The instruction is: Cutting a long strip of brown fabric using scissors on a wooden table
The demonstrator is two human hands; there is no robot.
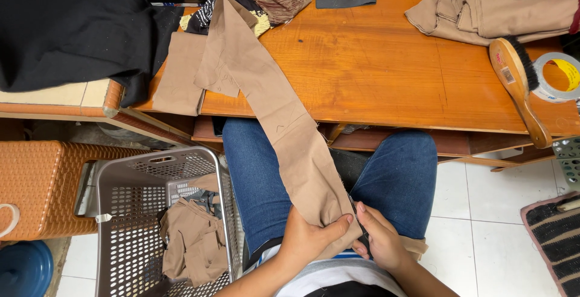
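Fabric is what you have in hand: a long tan strip of cloth (284,122) that runs from the wooden desk (374,67) down over its front edge and across your lap to your hands. Your left hand (308,236) pinches the lower end of the strip, thumb on top and fingers tucked under, so that grip is clenched on the cloth. Your right hand (380,242) sits just beside it, touching the same end, its fingers curled around the edge of the strip; something dark and small shows between the two hands, but you cannot tell what it is. The upper end of the strip lies on the desk beside a flat tan cloth piece (178,73) that hangs slightly over the desk edge. You are seated, with blue jeans (260,176) under the strip. To your left on the floor stands a grey plastic basket (121,212) holding crumpled tan cloth pieces (193,242), and beyond it an orange woven stool (42,182). Black fabric (72,25) covers the far left corner of the desk. At the far right lies a heap of tan garments (501,7), with a wooden brush (519,85) and a roll of tape (559,76) near the desk edge.
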